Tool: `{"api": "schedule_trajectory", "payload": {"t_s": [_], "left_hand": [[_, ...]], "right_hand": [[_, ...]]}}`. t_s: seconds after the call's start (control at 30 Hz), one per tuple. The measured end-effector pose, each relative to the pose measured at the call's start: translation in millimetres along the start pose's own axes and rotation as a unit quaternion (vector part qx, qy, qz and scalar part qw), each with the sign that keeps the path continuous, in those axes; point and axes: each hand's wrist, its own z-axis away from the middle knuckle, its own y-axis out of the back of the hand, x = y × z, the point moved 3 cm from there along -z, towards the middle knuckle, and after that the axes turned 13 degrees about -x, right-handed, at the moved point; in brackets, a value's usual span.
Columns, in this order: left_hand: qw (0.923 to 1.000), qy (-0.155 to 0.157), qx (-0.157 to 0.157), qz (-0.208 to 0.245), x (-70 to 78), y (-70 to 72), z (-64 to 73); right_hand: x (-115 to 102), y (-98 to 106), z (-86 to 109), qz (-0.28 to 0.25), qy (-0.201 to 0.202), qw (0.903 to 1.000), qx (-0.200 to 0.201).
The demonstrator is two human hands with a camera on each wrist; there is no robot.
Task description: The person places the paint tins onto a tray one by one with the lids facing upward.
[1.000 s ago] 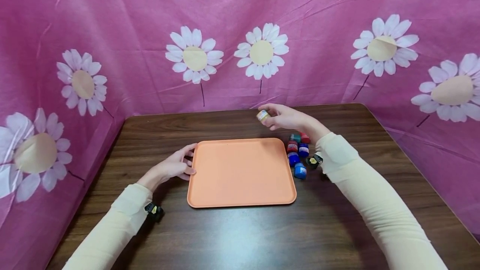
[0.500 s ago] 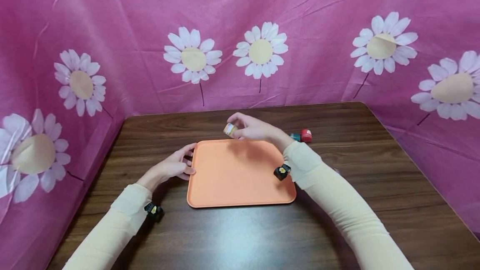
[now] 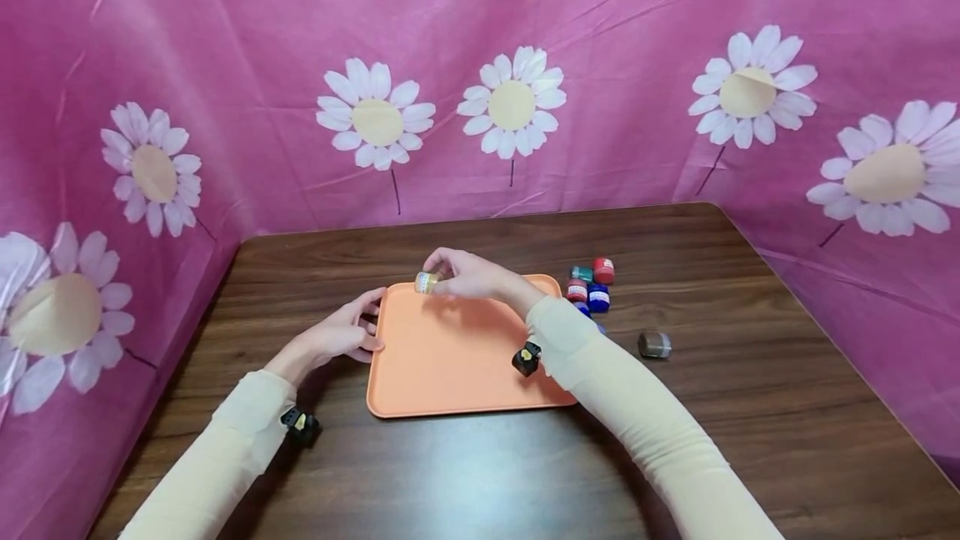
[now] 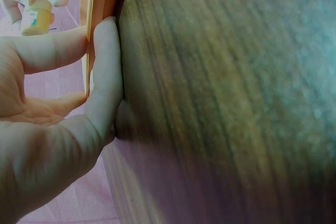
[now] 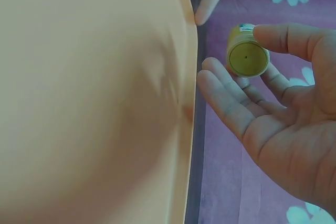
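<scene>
My right hand (image 3: 467, 275) pinches a small yellow paint jar (image 3: 426, 282) between thumb and fingers, over the far left part of the orange tray (image 3: 450, 373). In the right wrist view, the round yellow end of the jar (image 5: 248, 59) faces the camera, with the tray's rim (image 5: 190, 103) beside the fingertips. At the tray's left edge, my left hand (image 3: 339, 330) holds the rim. Its fingers (image 4: 105, 61) lie on both sides of the thin edge in the left wrist view.
Right of the tray, several paint jars cluster: teal (image 3: 581, 274), bright red (image 3: 603, 270), dark red (image 3: 577, 290) and blue (image 3: 598, 297). My right sleeve partly covers the nearer ones. A brown jar (image 3: 655, 345) lies apart. A pink flowered cloth (image 3: 285, 157) encloses the wooden table (image 3: 750, 340).
My right hand has carried the yellow jar left and nearer, from behind the tray's right side to over its far left part. The brown jar has come into sight. The left hand stays put.
</scene>
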Motion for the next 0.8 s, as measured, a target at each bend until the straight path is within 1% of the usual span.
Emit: {"api": "schedule_trajectory", "payload": {"t_s": [0.1,0.23,0.33,0.43,0.67,0.8], "left_hand": [[1.0,-0.002,0.0,0.001,1.5,0.4,-2.4],[1.0,-0.002,-0.003,0.002,1.0,0.6,-3.9],[1.0,0.001,-0.004,0.0,-0.5,0.0,-2.2],[1.0,0.0,-0.003,0.001,-0.9,0.1,-0.1],[1.0,-0.002,-0.001,0.007,-3.9,2.2,1.9],[0.9999,-0.011,-0.007,0.009,-3.9,2.2,0.7]], "right_hand": [[-0.1,-0.1,-2.8,0.019,-0.012,0.9997,0.006],[0.8,-1.9,-7.4,0.01,-0.02,0.9997,0.003],[2.7,-6.0,-12.8,0.003,-0.024,0.9997,-0.003],[2.8,-10.7,-18.4,0.008,-0.027,0.9996,-0.006],[-1.6,-16.9,-28.1,0.047,-0.026,0.9986,-0.006],[-0.1,-17.3,-31.9,0.052,-0.032,0.9981,0.004]]}}
